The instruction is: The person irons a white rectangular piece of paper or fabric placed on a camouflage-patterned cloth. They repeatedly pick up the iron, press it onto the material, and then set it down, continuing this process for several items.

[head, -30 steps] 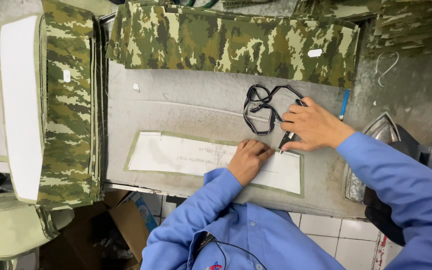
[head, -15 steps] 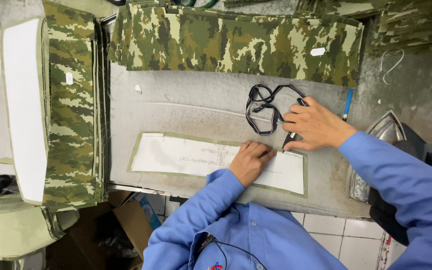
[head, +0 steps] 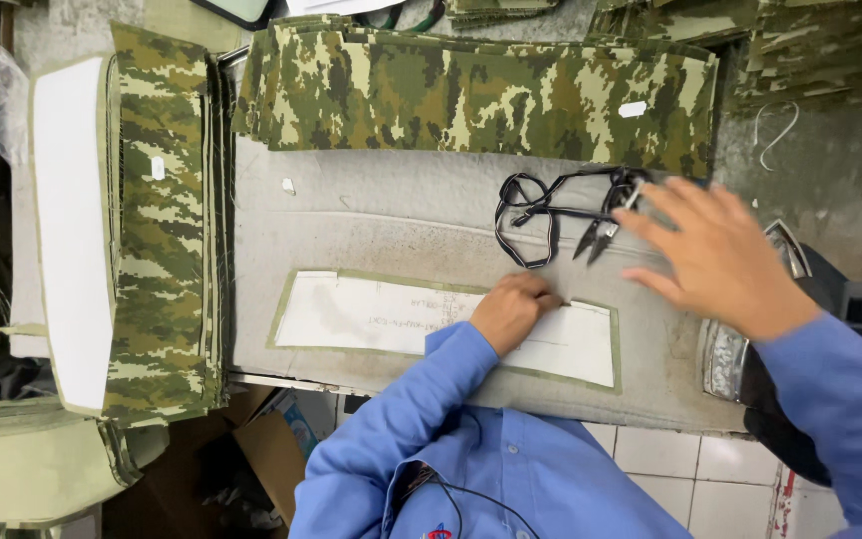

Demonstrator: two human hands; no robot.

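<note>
Right hand lifted, perhaps off snips.

Single head-worn view, looking steeply down on the grey worktop from close above. Wearer's blue-shirted chest fills 6 o'clock; camouflage fabric stack along 12, another at 9. Tiled floor shows at 5. No second view to share with.

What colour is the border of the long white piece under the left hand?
Olive green, around the long white piece beneath the left hand; head view.
</note>
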